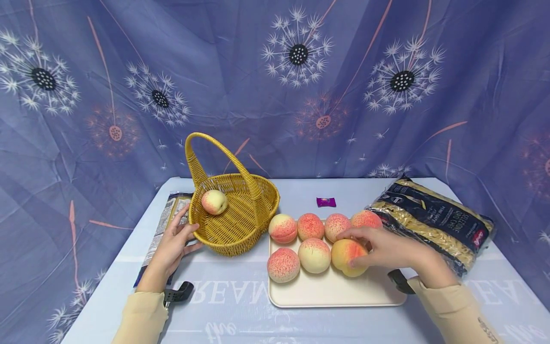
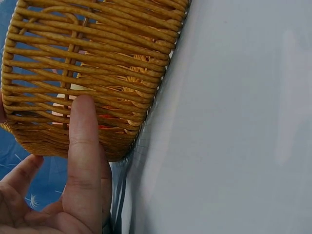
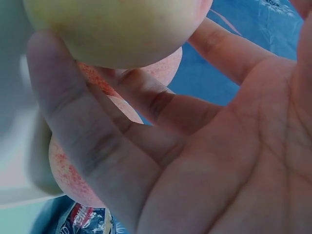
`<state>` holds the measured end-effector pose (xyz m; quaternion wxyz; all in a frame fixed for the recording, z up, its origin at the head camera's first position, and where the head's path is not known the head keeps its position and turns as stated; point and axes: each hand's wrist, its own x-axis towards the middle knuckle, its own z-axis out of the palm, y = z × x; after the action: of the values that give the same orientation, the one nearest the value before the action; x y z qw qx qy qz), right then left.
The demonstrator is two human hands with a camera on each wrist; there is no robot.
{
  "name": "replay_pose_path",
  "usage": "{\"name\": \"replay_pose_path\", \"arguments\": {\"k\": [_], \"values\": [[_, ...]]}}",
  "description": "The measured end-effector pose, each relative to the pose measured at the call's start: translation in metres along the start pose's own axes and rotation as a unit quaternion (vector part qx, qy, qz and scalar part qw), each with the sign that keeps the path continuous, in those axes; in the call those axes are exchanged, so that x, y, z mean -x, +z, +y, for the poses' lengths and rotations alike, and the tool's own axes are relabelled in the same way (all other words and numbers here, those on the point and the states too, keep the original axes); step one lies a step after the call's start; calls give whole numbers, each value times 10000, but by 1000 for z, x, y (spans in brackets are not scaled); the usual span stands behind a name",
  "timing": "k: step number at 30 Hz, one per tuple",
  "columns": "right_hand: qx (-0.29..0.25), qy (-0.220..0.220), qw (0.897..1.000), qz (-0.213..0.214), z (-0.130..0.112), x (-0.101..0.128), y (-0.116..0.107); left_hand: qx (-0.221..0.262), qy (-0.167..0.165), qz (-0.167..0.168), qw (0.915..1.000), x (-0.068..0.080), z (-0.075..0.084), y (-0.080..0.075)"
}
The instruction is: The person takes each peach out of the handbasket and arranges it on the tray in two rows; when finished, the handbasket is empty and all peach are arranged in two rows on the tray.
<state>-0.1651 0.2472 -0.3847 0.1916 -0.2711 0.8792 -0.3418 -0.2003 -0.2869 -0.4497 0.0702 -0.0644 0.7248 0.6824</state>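
A cream tray (image 1: pixel 335 289) on the table carries several pink-and-yellow peaches (image 1: pixel 283 228). My right hand (image 1: pixel 357 248) reaches over the tray's right side and grips one peach (image 1: pixel 343 254) in the front row; the right wrist view shows its fingers (image 3: pixel 73 102) curled under that peach (image 3: pixel 117 29). A yellow wicker basket (image 1: pixel 240 224) with an upright handle stands left of the tray, one peach (image 1: pixel 214 201) lying inside it. My left hand (image 1: pixel 184 232) rests against the basket's near left wall, a straight finger (image 2: pixel 84 131) pressing on the weave (image 2: pixel 97 58).
A large bag of pasta (image 1: pixel 434 222) lies at the right, close to the tray. A small purple wrapper (image 1: pixel 326 202) sits behind the peaches. A flat printed packet (image 1: pixel 165 224) lies under my left hand. A blue dandelion-print cloth hangs behind the table.
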Motion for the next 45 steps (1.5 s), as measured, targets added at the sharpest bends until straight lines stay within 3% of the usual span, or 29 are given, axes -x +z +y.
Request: {"name": "replay_pose_path", "arguments": {"k": [32, 40, 45], "values": [[395, 182, 9991, 21, -14, 1, -4, 168, 147, -91, 9997, 2, 0, 0], [701, -185, 9952, 653, -47, -7, -13, 155, 113, -115, 9997, 1, 1, 1], [761, -541, 9933, 687, -84, -26, -8, 111, 77, -99, 9999, 1, 0, 0]]}}
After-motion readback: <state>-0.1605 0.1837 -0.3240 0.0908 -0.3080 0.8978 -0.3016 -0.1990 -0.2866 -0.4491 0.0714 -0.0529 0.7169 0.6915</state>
